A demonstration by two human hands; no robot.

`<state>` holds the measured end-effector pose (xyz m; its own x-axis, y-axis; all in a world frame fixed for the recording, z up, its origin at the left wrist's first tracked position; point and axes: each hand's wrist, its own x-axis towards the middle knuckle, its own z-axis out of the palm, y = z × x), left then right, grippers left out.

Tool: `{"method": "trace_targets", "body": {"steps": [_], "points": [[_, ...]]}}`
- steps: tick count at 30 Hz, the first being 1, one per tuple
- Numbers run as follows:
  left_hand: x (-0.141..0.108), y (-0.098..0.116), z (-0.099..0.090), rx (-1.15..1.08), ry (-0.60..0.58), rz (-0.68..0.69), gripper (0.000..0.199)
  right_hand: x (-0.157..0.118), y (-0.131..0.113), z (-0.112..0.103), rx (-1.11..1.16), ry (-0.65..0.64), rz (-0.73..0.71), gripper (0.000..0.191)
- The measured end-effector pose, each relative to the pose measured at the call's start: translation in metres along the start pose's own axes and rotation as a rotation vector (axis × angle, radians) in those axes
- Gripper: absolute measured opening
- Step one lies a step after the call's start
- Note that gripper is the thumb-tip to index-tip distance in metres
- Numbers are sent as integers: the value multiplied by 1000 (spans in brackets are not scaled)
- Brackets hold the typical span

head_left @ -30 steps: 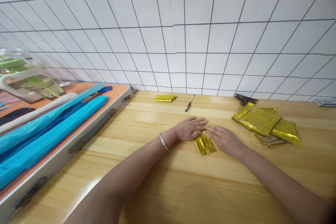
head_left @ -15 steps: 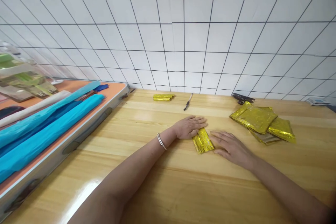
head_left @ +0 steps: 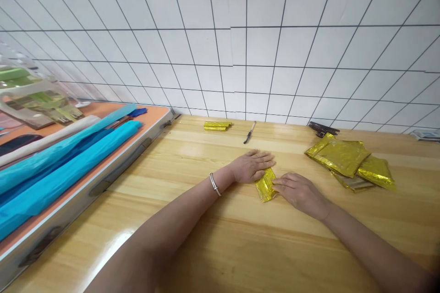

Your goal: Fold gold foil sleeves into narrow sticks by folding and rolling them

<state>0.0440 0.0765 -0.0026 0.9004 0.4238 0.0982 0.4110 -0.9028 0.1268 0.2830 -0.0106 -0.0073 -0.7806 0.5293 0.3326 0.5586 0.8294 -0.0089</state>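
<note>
A small folded gold foil packet [head_left: 265, 189] lies flat on the wooden table, its upper part partly covered. My left hand [head_left: 252, 166] rests palm down over the packet's upper end, fingers stretched out to the right; a silver bangle circles that wrist. At the packet's right edge, my right hand [head_left: 298, 193] has its fingers pressed together and gripping the edge. The thumb of the right hand is mostly hidden. Right of both hands lies a loose pile of larger gold foil packets [head_left: 338, 155].
Near the wall are a narrow folded gold foil strip [head_left: 217, 126], a pen [head_left: 250, 132] and a black clip-like object [head_left: 323, 128]. On the left, an orange-topped surface [head_left: 158, 113] with a raised edge carries blue rolled sheets [head_left: 99, 153] and a clear-and-green bag [head_left: 44, 103].
My right hand has moved slightly left, and its fingers have closed onto the packet's right edge. My left hand stays flat on the packet. The view has shifted a little.
</note>
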Motion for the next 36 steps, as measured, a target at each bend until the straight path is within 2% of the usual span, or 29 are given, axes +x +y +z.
{"method": "trace_targets", "body": {"steps": [6,11,16,22,30,36], "points": [[-17,22,-4,6,87,-104,54,-1,-1,4,44,45,33,26],[-37,43,-3,-33,30,-114,58,-1,-3,3,52,68,28,24],[-37,46,-2,-30,-4,-117,60,-3,-7,1,52,69,25,24],[-37,48,-5,-29,25,-101,59,-4,-10,1,63,63,26,25],[-39,69,-1,-48,189,-114,41,-1,-10,-2,175,101,68,22],[-41,87,-11,-117,161,-190,24,-1,-13,1,215,115,114,22]]}}
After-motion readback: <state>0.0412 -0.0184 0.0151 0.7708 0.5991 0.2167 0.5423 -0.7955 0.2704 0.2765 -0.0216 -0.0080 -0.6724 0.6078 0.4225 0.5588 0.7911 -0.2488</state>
